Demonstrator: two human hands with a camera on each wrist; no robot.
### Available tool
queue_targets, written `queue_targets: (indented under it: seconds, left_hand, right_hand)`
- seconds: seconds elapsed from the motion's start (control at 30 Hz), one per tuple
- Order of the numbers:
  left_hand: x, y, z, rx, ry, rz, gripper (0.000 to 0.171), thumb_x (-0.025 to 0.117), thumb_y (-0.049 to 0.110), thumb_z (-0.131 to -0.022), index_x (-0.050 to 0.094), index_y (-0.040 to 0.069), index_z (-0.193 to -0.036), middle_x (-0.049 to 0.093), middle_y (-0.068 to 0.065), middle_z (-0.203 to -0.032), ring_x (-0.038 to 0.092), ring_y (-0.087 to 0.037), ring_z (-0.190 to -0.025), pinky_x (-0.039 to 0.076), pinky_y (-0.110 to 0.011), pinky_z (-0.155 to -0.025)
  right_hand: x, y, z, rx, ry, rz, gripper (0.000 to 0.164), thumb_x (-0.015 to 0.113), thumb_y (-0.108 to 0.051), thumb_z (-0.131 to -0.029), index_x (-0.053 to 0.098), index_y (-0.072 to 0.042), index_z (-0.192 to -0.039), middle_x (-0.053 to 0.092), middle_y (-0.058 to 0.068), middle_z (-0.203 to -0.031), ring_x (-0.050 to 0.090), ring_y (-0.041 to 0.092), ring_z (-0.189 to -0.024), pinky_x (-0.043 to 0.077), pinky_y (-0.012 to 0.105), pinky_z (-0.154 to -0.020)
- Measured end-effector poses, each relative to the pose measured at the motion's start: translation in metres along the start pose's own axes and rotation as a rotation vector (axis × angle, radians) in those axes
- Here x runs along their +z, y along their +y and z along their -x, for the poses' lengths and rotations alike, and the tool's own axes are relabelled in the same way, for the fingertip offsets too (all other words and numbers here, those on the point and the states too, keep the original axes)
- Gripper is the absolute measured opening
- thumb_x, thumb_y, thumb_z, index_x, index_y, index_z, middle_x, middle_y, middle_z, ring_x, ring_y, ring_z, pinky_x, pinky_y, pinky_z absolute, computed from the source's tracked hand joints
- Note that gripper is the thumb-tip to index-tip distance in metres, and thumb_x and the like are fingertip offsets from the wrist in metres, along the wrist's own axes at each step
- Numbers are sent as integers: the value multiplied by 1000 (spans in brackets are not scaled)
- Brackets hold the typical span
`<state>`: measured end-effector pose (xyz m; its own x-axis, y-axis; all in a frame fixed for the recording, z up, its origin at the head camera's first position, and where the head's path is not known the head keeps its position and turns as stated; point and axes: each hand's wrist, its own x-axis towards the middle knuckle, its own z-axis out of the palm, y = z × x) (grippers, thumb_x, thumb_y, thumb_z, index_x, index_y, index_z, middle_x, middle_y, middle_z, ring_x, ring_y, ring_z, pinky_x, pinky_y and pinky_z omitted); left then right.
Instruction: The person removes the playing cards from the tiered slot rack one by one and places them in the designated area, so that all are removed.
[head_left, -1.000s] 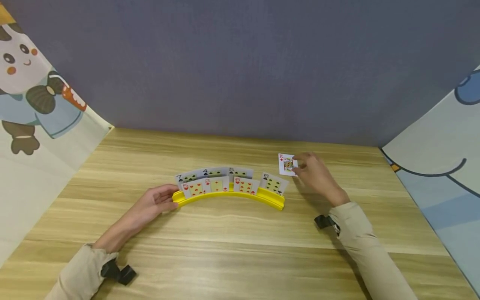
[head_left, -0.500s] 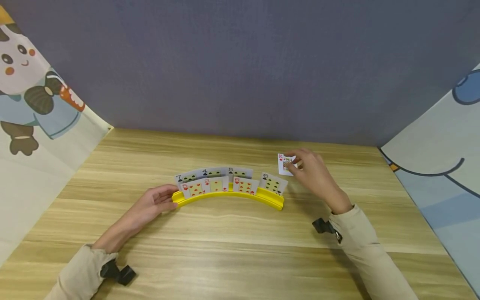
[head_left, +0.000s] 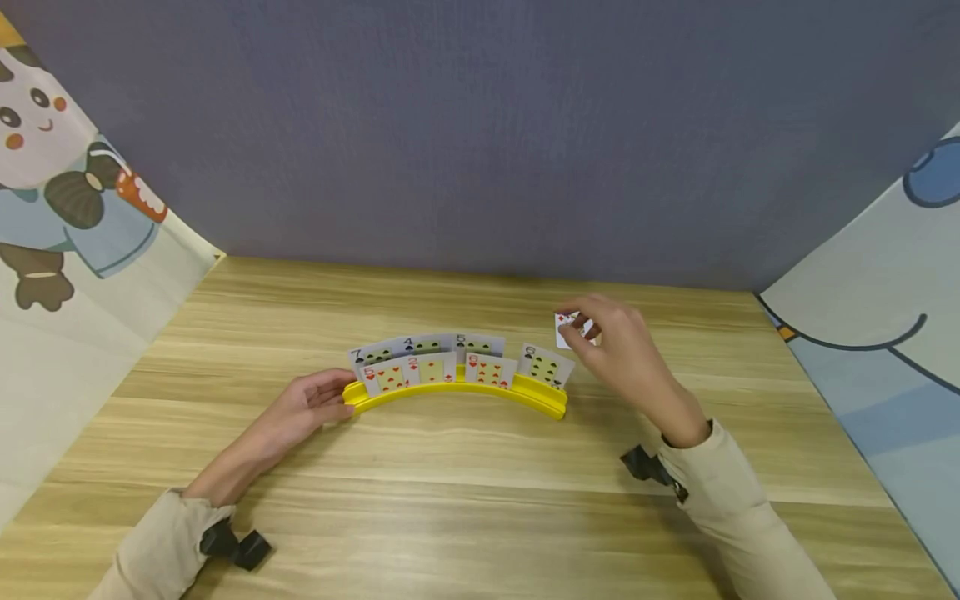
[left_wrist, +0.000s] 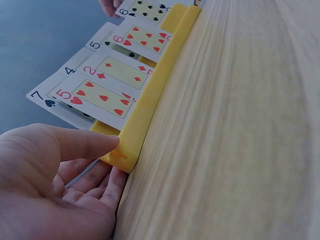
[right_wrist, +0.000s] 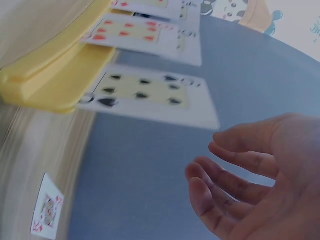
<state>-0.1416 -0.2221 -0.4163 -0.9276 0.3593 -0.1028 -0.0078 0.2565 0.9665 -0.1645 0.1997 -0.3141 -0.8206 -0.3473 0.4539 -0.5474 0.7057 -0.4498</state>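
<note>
My left hand (head_left: pixel 296 406) pinches the left end of a curved yellow card holder (left_wrist: pixel 132 142) on the table, thumb in front and fingers behind. Playing cards stand in it: a five of hearts (left_wrist: pixel 102 97), a two of diamonds (left_wrist: pixel 112 70) and a six of hearts (left_wrist: pixel 142 37) in front. Behind them are a seven of spades (head_left: pixel 371 355), a black four (head_left: pixel 424 344) and a black five (head_left: pixel 480 343). A six of spades (head_left: pixel 543 367) leans at the right end. My right hand (head_left: pixel 622 350) hovers beside it, fingers loosely bent, holding nothing. Under it, the king of diamonds (right_wrist: pixel 48 210) lies on the table, apart from the fingers.
A grey-blue panel (head_left: pixel 480 142) rises behind the wooden table (head_left: pixel 450 500). Printed cartoon sheets flank it, left (head_left: pixel 52 217) and right (head_left: pixel 855 308). Black wrist devices sit at the left cuff (head_left: pixel 232 546) and right cuff (head_left: pixel 648 467).
My right hand has shifted left over the king of diamonds, towards the six of spades, and now covers more of the king. The left hand and the card holder stay put.
</note>
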Motion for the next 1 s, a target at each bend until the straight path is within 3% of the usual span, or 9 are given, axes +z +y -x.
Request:
queue_targets:
  seconds: [0.37, 0.47, 0.6, 0.83, 1.0]
  left_hand:
    - [1, 0, 0, 4, 11, -1, 51, 67, 2, -90, 50, -9, -136, 46, -31, -144, 44, -41, -133, 45, -14, -98]
    - [1, 0, 1, 5, 9, 1, 51, 67, 2, -90, 50, -9, -136, 46, -30, -144, 45, -41, -133, 45, -14, -98]
    - [1, 1, 1, 5, 9, -1, 52, 67, 2, -90, 49, -9, -137, 46, -30, -145, 44, -42, -134, 45, -14, -98]
    - [1, 2, 2, -4, 8, -9, 51, 68, 5, -91, 50, -8, -138, 45, -29, -147, 42, -40, -136, 44, -14, -99]
    - [0, 2, 2, -5, 2, -12, 51, 68, 6, -91, 50, -7, -137, 45, -28, -147, 43, -40, -136, 44, -14, -99]
  right_hand:
    - [6, -33, 7, -190, 61, -24, 17, 71, 2, -88, 73, -1, -104, 72, 9, -97, 65, 14, -74, 58, 31, -61]
    - [10, -41, 10, -217, 21, -44, 16, 71, 2, -89, 73, -2, -104, 72, 7, -95, 65, 12, -73, 57, 27, -60]
    - [15, -47, 12, -190, -79, -68, 16, 69, 0, -91, 73, -3, -107, 72, 6, -101, 65, 8, -77, 56, 21, -62]
    - [27, -47, 14, -187, -149, -45, 16, 68, 1, -90, 73, -3, -105, 73, 6, -103, 64, 8, -77, 58, 29, -64]
    - [36, -47, 15, -213, -171, 43, 13, 70, 2, -88, 73, -3, -100, 72, 5, -100, 63, 9, -78, 57, 28, -66]
